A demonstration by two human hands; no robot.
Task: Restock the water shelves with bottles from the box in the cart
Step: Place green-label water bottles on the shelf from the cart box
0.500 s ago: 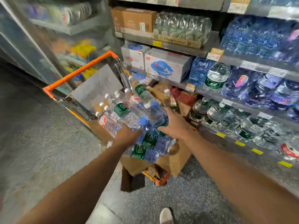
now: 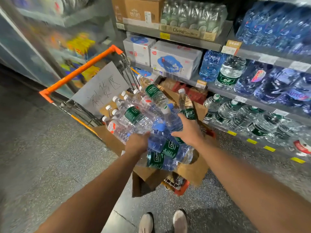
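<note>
A brown cardboard box [image 2: 191,170] sits in the cart [image 2: 80,69] with the orange handle. It is heaped with water bottles: clear ones with green labels [image 2: 134,115] and blue ones [image 2: 171,121]. My left hand [image 2: 138,143] reaches into the near side of the heap, its fingers curled round a clear bottle [image 2: 121,133]. My right hand [image 2: 188,130] lies over the top of the heap and grips a blue bottle. The water shelves [image 2: 249,101] run along the right, with large green-label bottles [image 2: 228,73] on them.
A handwritten paper sign [image 2: 101,88] leans in the cart behind the bottles. White cartons [image 2: 175,59] and wrapped blue packs [image 2: 276,24] fill the upper shelves. A glass-door chiller [image 2: 33,47] stands on the left. My shoes [image 2: 146,222] are on the speckled floor below.
Both hands stay on the bottle heap in nearly the same places. The view has shifted slightly; no bottle has visibly left the box.
</note>
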